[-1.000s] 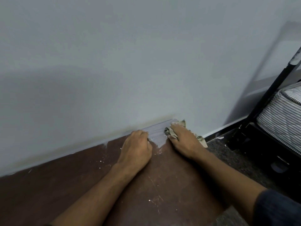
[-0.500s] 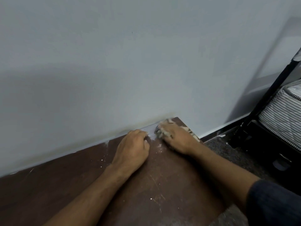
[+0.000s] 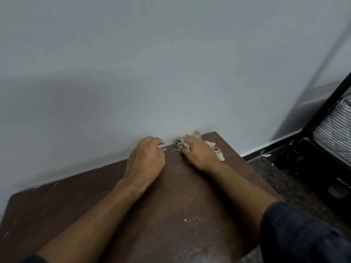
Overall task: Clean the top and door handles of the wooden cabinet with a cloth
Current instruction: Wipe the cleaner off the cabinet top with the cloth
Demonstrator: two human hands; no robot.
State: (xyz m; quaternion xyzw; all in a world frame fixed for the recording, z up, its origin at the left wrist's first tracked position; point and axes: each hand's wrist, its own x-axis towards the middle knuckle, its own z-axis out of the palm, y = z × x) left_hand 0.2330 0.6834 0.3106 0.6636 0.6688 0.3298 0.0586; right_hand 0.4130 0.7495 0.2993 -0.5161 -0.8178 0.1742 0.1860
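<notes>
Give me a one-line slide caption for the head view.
Right hand presses a cloth along the back edge of the wooden cabinet top by the wall; left hand rests beside it.

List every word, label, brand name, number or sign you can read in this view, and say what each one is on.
None: no readable text shows anywhere in the view.
The brown wooden cabinet top bears only pale specks and scratches.
The crumpled beige cloth under the right hand shows no print.
The plain grey wall carries no sign.
The striped grey fabric at the right edge shows lines only.
</notes>
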